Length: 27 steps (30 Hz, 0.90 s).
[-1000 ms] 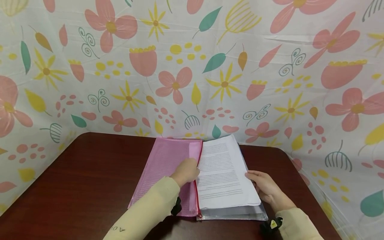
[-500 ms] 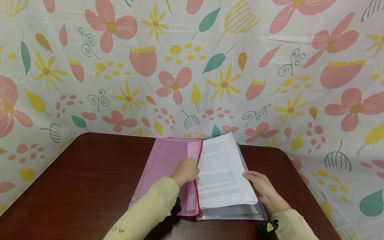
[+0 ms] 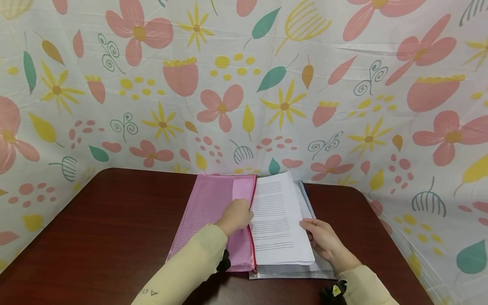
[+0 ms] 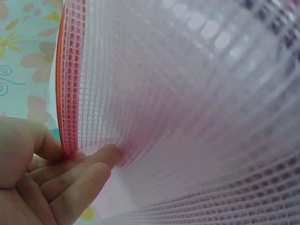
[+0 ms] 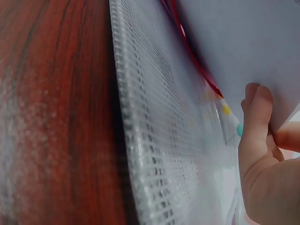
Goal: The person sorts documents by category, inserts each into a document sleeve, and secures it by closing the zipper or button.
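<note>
Left hand [image 3: 235, 215] pinching red-trimmed edge of pink pouch [image 3: 207, 203]; right hand [image 3: 325, 241] pinching right edge of printed papers [image 3: 274, 220]. Papers' left part showing inside pouch, rest sticking out above clear folder [image 3: 291, 272]. Pouch and folder resting on brown table [image 3: 114, 220], flowered cloth [image 3: 228, 55] hanging behind.

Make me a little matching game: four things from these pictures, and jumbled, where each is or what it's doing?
1. Left hand
2. Right hand
3. Printed papers
4. Grey mesh pouch

A. Partly beneath the printed papers
B. Gripping the edge of the pink mesh zipper pouch
C. Partly inside the pink mesh zipper pouch
D. Pinching the edge of the printed papers

Pairs: 1-B, 2-D, 3-C, 4-A
</note>
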Motion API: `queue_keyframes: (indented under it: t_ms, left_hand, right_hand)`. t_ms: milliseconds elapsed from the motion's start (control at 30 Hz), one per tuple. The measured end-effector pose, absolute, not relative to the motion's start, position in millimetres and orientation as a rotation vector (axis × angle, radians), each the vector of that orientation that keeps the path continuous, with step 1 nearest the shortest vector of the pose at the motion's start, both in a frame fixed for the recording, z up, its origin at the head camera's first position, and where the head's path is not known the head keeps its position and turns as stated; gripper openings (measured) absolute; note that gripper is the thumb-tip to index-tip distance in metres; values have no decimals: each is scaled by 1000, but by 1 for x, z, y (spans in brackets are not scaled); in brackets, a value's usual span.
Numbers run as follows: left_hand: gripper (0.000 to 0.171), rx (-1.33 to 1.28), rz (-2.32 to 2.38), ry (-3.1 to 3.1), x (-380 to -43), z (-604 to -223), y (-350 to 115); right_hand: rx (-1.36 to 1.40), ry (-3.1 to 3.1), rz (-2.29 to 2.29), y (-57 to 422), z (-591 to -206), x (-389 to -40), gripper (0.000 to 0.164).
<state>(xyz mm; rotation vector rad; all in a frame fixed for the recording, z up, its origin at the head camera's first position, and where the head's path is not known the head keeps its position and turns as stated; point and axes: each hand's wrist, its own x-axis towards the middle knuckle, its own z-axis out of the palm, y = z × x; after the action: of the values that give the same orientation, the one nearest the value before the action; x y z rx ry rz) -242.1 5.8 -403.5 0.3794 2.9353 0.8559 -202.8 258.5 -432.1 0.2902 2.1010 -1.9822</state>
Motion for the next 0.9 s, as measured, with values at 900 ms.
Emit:
queue_keyframes:
  t_ms: [900]
  left_hand:
    - [41,334,967,2952,-239,-405,3]
  right_hand:
    - [286,1980,-2103,240,-432,-206,48]
